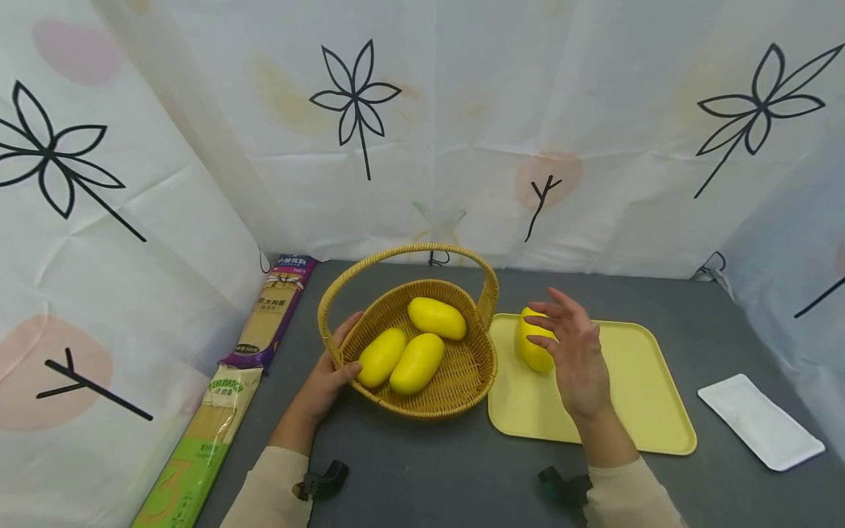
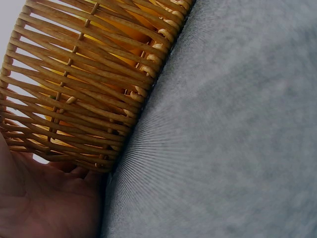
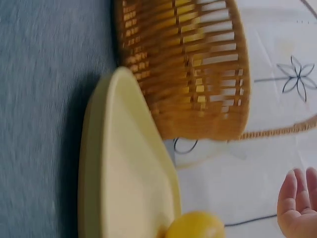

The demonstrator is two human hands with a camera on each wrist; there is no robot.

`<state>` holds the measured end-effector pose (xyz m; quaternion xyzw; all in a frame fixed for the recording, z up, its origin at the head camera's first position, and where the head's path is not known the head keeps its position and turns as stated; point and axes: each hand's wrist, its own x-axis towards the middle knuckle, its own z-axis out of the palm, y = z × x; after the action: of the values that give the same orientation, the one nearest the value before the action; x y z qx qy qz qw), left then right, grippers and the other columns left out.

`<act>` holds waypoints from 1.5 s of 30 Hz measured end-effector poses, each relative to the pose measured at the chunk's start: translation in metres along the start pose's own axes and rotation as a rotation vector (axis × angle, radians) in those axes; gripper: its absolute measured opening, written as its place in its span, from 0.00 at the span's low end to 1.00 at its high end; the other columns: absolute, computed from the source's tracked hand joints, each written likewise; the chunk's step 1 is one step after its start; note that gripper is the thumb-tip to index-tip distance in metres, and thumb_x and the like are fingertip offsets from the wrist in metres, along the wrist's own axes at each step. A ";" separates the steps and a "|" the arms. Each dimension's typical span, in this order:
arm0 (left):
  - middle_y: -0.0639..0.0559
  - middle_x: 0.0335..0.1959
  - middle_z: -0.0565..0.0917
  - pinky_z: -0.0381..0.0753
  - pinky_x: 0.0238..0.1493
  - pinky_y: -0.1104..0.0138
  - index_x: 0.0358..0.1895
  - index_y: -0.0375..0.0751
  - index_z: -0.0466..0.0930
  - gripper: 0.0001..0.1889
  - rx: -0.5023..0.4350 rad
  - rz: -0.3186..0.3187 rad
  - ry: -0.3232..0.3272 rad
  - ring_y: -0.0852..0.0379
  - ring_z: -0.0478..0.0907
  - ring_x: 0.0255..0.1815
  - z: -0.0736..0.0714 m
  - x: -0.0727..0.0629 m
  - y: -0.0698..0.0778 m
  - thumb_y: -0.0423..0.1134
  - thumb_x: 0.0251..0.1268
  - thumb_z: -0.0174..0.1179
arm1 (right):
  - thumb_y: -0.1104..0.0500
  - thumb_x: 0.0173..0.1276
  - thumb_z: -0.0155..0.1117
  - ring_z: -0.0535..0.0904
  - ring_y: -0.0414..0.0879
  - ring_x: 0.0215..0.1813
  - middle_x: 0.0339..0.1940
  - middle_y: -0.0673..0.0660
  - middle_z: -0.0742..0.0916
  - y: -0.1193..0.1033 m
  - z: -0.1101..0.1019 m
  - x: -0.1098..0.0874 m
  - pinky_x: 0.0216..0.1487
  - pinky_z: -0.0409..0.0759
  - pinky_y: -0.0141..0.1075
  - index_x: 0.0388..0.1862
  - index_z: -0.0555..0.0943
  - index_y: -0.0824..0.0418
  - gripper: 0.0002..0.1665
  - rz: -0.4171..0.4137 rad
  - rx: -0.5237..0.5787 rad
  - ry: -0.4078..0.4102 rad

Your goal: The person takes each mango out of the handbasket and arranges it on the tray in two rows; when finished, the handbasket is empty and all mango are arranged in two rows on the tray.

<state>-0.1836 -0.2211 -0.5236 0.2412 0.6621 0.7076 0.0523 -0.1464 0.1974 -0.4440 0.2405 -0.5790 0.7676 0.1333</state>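
On the left side of a round wicker basket (image 1: 485, 378), my left hand (image 1: 326, 378) grips the rim, thumb over the edge and fingers along the outer wall. Three smooth yellow mangoes lie inside, one mango (image 1: 437, 318) at the back and two in front. My right hand (image 1: 577, 359) is raised over the yellow tray (image 1: 637, 396), fingers parted and holding nothing. Just left of its fingertips, another mango (image 1: 533, 352) sits on the tray's left part. In the right wrist view, the fingers (image 3: 302, 191) show apart from that mango (image 3: 195, 227).
A purple pasta packet (image 1: 273, 312) and a green noodle packet (image 1: 205, 455) line the left edge of the grey table (image 1: 422, 477). To the right of the tray lies a white rectangular dish (image 1: 759, 422). Patterned white cloth (image 1: 462, 198) hangs around the back and sides.
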 end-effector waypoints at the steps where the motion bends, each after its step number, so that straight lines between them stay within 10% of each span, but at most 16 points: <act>1: 0.39 0.87 0.57 0.54 0.80 0.66 0.91 0.46 0.48 0.44 0.002 0.001 0.000 0.35 0.52 0.85 0.000 0.000 0.001 0.47 0.82 0.61 | 0.37 0.92 0.35 0.77 0.59 0.68 0.71 0.65 0.79 -0.001 0.003 0.000 0.64 0.76 0.47 0.86 0.65 0.63 0.41 -0.001 0.002 -0.010; 21: 0.40 0.87 0.58 0.58 0.79 0.65 0.91 0.45 0.46 0.50 -0.039 -0.044 -0.001 0.36 0.56 0.84 0.002 0.003 0.004 0.34 0.73 0.68 | 0.39 0.92 0.36 0.75 0.61 0.68 0.69 0.79 0.73 0.017 0.047 -0.012 0.64 0.78 0.47 0.83 0.58 0.77 0.45 0.002 -0.065 -0.202; 27: 0.39 0.87 0.58 0.59 0.79 0.64 0.91 0.47 0.47 0.52 -0.051 -0.039 -0.011 0.34 0.56 0.83 0.001 0.004 0.002 0.34 0.71 0.71 | 0.37 0.91 0.38 0.74 0.63 0.70 0.69 0.79 0.73 0.025 0.057 -0.016 0.66 0.78 0.48 0.85 0.60 0.68 0.42 0.019 -0.052 -0.248; 37: 0.40 0.88 0.56 0.58 0.79 0.65 0.91 0.46 0.47 0.54 -0.031 -0.027 -0.009 0.35 0.54 0.84 -0.002 0.001 0.001 0.35 0.70 0.72 | 0.52 0.88 0.57 0.74 0.54 0.73 0.70 0.76 0.73 0.026 0.073 -0.014 0.70 0.75 0.42 0.83 0.61 0.74 0.38 0.083 -0.086 -0.259; 45: 0.41 0.88 0.56 0.61 0.78 0.65 0.91 0.49 0.48 0.54 -0.036 -0.044 -0.005 0.34 0.55 0.83 -0.002 0.000 0.001 0.37 0.69 0.74 | 0.56 0.82 0.68 0.72 0.71 0.73 0.74 0.71 0.76 0.024 0.083 -0.005 0.67 0.75 0.67 0.84 0.65 0.65 0.39 0.152 -0.269 -0.297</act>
<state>-0.1841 -0.2231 -0.5224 0.2275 0.6543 0.7174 0.0739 -0.1361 0.1114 -0.4489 0.2865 -0.7061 0.6473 0.0192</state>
